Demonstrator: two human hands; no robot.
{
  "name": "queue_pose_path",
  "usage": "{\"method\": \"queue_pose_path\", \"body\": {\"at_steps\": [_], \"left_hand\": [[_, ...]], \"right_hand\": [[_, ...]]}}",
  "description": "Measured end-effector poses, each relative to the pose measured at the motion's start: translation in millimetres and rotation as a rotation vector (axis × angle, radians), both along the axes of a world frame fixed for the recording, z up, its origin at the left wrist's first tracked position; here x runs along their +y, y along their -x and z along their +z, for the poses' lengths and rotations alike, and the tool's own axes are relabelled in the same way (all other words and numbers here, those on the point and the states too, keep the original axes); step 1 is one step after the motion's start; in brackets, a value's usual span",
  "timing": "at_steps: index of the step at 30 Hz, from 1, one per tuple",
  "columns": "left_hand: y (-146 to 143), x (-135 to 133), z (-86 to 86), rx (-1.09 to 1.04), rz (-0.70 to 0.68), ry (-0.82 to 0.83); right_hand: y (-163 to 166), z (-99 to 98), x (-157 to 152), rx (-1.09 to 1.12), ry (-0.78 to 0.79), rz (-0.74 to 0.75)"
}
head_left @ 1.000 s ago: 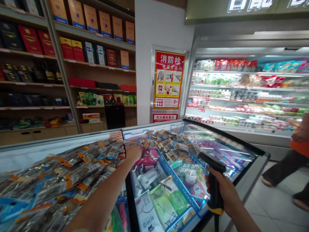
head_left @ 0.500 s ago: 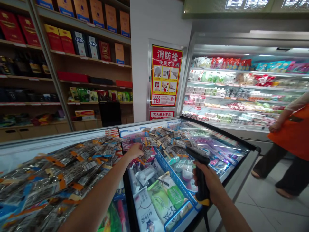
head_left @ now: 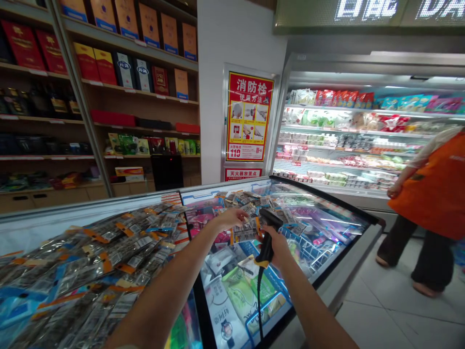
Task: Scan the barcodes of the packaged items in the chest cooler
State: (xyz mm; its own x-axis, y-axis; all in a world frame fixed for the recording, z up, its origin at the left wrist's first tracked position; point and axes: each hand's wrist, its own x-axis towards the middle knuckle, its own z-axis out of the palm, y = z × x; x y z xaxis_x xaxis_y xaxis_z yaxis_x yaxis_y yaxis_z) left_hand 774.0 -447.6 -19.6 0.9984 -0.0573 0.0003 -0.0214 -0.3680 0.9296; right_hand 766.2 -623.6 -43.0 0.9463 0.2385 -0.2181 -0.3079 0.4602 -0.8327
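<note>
Black plastic pistol-shaped scanner (head_left: 266,248) in right fingers (head_left: 271,232), yellow at its base. Flat clear-plastic packets (head_left: 119,247) left of left fingers (head_left: 239,214) show grey-brown, orange, blue. Red rectangular poster (head_left: 250,116) beyond both hands' fingers is yellow-bordered. Orange cloth apron (head_left: 432,189) right of both.

Shows a bare left hand (head_left: 234,218) and bare right hand (head_left: 279,246), slender forearms (head_left: 175,280) uncovered to the view's lower edge, and a thin pale sliver (head_left: 129,347) low on the left, too cropped to identify

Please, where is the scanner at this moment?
In the head view, the scanner is just right of centre, held in the right hand over the freezer, beside the left hand.
</note>
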Motion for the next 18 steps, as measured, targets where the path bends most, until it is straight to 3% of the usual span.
{"method": "queue_pose_path", "body": {"at_steps": [6, 10, 16, 18], "left_hand": [[-2.3, -17.9, -7.6, -0.032, -0.011, 0.098], [-5.0, -15.7, -9.6, -0.044, 0.013, -0.057], [-7.9, -7.0, 2.5, 0.006, -0.168, -0.339], [-8.0, -7.7, 8.1, 0.035, -0.218, -0.368]], "right_hand": [[-5.3, -15.3, 2.0, 0.046, -0.044, -0.086], [3.9, -20.9, 1.9, 0.074, -0.070, -0.093], [7.9, -21.4, -2.6, 0.016, 0.043, -0.052], [8.4, -21.1, -0.8, -0.015, 0.087, -0.065]]}}
